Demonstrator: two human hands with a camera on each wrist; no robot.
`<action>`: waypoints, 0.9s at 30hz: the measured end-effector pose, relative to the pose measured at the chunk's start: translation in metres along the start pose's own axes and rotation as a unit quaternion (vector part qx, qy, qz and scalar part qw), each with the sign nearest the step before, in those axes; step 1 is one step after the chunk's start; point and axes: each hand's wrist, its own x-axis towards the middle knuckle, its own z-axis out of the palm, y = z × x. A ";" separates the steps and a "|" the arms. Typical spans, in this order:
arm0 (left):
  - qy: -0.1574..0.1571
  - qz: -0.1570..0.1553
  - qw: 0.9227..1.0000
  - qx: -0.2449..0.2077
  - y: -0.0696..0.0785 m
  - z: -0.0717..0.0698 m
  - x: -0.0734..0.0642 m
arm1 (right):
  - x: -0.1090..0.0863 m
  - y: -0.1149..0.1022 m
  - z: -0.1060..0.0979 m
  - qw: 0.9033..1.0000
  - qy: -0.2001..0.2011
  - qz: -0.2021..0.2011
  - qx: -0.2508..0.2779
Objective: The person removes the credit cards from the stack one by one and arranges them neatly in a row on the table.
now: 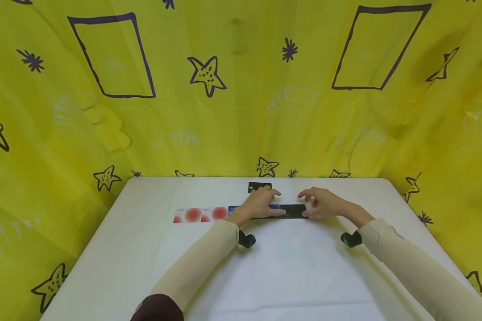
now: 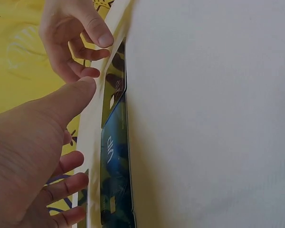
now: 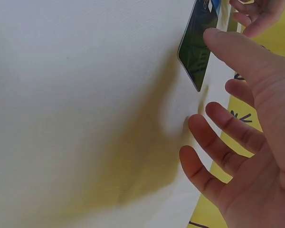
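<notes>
A row of cards lies across the white table. At its right end is a black card (image 1: 293, 211), and my right hand (image 1: 325, 203) has its thumb at that card's right part, the other fingers loosely bent and holding nothing. Over the blue cards (image 2: 115, 161) in the middle of the row hovers my left hand (image 1: 258, 203), fingers spread, its thumb tip near where blue meets black. It hides part of the row. Behind the row lies a separate black card (image 1: 254, 187) with a chip, partly covered by the left hand's fingers.
Two white cards with red circles, a left one (image 1: 187, 216) and one beside it (image 1: 214, 214), form the row's left end. The white table (image 1: 289, 276) meets a yellow curtain (image 1: 241, 116) at the back and sides. Dark wrist devices sit below both wrists.
</notes>
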 end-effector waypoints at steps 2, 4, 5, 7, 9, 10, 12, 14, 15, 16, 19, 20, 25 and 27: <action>0.002 -0.002 1.000 0.001 -0.002 -0.002 -0.001 | 0.002 -0.001 -0.001 1.000 0.005 -0.004 -0.001; 0.004 -0.003 1.000 0.007 -0.004 -0.004 -0.002 | 0.004 -0.002 -0.001 1.000 0.009 -0.007 -0.001; 0.005 -0.006 1.000 0.010 -0.005 -0.005 -0.002 | 0.005 -0.003 -0.001 1.000 0.010 -0.008 -0.003; 0.008 -0.008 1.000 0.014 -0.007 -0.007 -0.003 | 0.007 -0.005 -0.002 1.000 0.011 -0.009 -0.003; 0.011 -0.008 1.000 0.017 -0.009 -0.009 -0.004 | 0.011 -0.007 -0.002 1.000 0.012 -0.009 -0.004; 0.012 -0.008 1.000 0.018 -0.011 -0.010 -0.004 | 0.013 -0.008 -0.002 1.000 0.013 -0.010 -0.004; 0.015 -0.008 1.000 0.020 -0.014 -0.013 -0.004 | 0.018 -0.010 -0.002 1.000 0.013 -0.008 -0.002; 0.016 -0.015 1.000 0.017 -0.018 -0.016 -0.005 | 0.024 -0.013 -0.002 1.000 0.013 -0.006 0.000; 0.017 -0.020 1.000 0.012 -0.019 -0.017 -0.006 | 0.027 -0.014 -0.002 1.000 0.013 -0.005 0.001; 0.018 -0.023 1.000 0.010 -0.021 -0.019 -0.007 | 0.031 -0.016 -0.003 1.000 0.013 -0.003 0.001; 0.020 -0.034 0.999 0.000 -0.026 -0.024 -0.009 | 0.041 -0.020 -0.002 1.000 0.013 0.005 0.002; 0.020 -0.037 0.999 -0.001 -0.028 -0.025 -0.010 | 0.045 -0.021 -0.001 1.000 0.014 0.007 0.001; 0.019 -0.048 0.999 -0.005 -0.036 -0.033 -0.010 | 0.059 -0.028 -0.001 1.000 0.022 0.004 0.002; 0.023 -0.046 0.999 0.001 -0.039 -0.035 -0.010 | 0.064 -0.031 0.000 1.000 0.027 -0.003 0.000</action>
